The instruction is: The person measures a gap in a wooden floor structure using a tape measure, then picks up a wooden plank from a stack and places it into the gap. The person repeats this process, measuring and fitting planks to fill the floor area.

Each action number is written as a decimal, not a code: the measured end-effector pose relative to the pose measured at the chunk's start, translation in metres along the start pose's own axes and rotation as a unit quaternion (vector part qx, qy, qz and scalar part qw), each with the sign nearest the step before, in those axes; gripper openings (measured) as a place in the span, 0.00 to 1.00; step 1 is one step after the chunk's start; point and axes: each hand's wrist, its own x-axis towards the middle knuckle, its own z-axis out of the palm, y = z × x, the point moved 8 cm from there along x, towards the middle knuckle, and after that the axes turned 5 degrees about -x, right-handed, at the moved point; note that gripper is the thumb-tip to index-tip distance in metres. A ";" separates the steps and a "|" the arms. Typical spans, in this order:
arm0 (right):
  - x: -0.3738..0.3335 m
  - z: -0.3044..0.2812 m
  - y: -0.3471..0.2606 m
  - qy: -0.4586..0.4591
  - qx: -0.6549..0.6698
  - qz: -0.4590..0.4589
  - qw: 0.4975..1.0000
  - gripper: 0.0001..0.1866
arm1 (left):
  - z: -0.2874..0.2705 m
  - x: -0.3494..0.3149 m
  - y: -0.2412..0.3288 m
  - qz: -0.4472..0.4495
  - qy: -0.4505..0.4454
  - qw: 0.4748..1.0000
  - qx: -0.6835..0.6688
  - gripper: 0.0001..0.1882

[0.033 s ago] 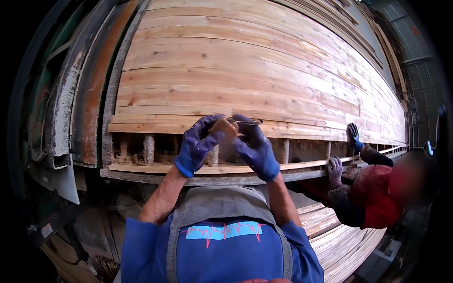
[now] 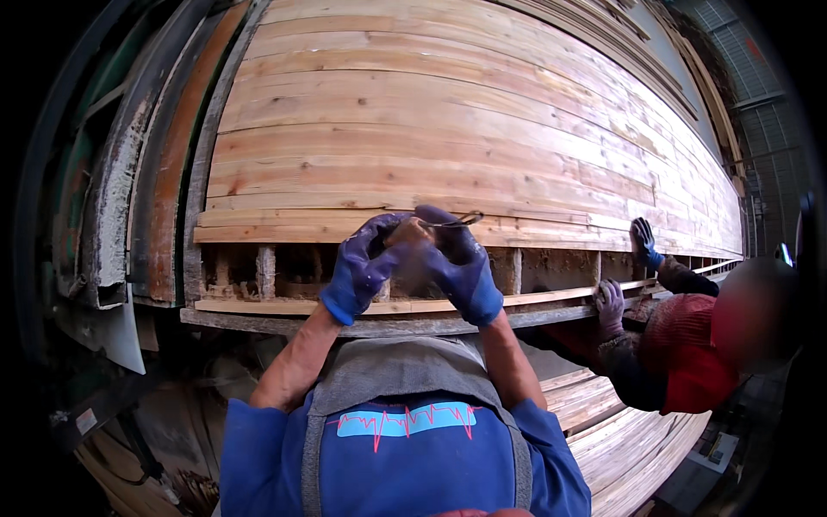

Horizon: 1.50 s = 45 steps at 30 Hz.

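Close together over the near edge of the boards, my gloved hands meet at a small tan-brown piece [image 2: 410, 231]. My left hand [image 2: 366, 258] is closed, its fingers curled around that piece. My right hand [image 2: 461, 267] is also closed, fingertips turned in toward the same spot. A thin dark loop [image 2: 468, 219], like a strap or wire, sticks out beside the right fingers; a blur between the hands hides what the right fingers grip. Under them, a narrow wooden strip [image 2: 413, 306] runs along the front, parted from the board panel [image 2: 370, 129] by a gap with crosspieces.
At right a co-worker in red rests one gloved hand [image 2: 644, 241] on the panel's edge and another [image 2: 610, 306] at the strip. Weathered beams and metal rails [image 2: 168, 164] stand at left. Stacked boards [image 2: 629, 439] lie behind the co-worker. A grey ledge [image 2: 250, 320] borders the strip.
Barely anything differs: the dark loop's end sits slightly higher, and the whole view has shifted a little. Both my hands keep their grip.
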 end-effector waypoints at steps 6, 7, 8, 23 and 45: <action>-0.073 -0.120 -0.020 0.285 -0.131 -0.016 0.950 0.29 | 0.044 -0.009 0.021 0.187 -0.009 0.953 0.236 0.31; -0.070 -0.113 -0.050 0.239 -0.256 -0.106 0.931 0.32 | 0.047 -0.008 0.017 0.133 -0.032 0.965 0.223 0.34; -0.069 -0.102 -0.077 0.192 -0.373 -0.192 0.887 0.36 | 0.048 -0.009 0.008 0.095 -0.035 0.973 0.209 0.34; -0.112 -0.058 0.019 -0.025 -0.305 -0.058 0.950 0.23 | 0.083 -0.038 -0.080 -0.252 -0.250 0.926 0.129 0.13; -0.225 -0.150 0.041 -0.048 -0.537 0.091 0.837 0.08 | -0.029 0.068 0.051 -0.137 0.057 0.977 -0.153 0.20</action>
